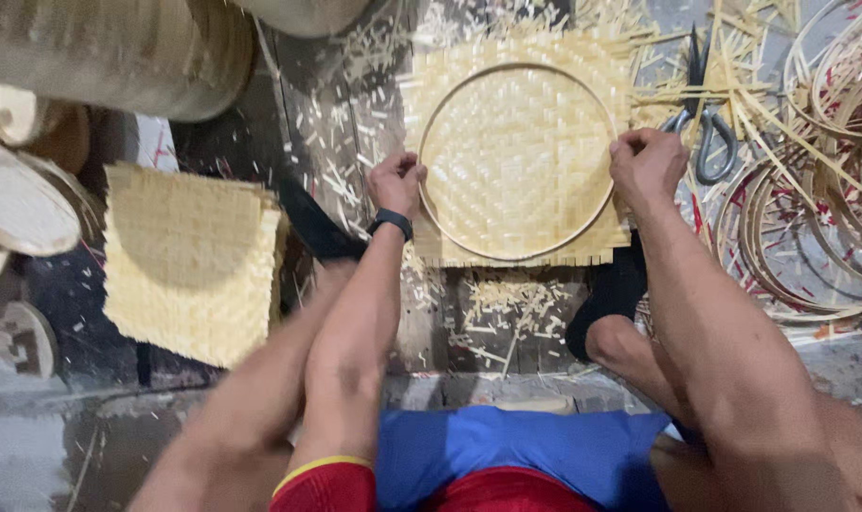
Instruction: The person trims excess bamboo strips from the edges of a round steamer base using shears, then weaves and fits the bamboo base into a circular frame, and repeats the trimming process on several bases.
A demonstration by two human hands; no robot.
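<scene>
A square mat of woven bamboo strips (516, 161) lies on the dark floor in front of me. A thin round bamboo hoop (469, 85) rests on top of it. My left hand (397, 183), with a black band at the wrist, grips the hoop and mat at the left rim. My right hand (647, 163) presses the hoop against the mat at the right rim. Both fists are closed over the edge.
A stack of woven mats (192, 261) sits at the left. Black-handled scissors (702, 123) lie just right of my right hand. Coiled bamboo hoops (810, 218) fill the right side. Finished baskets (108, 52) stand at the upper left, and bamboo offcuts (507, 303) litter the floor.
</scene>
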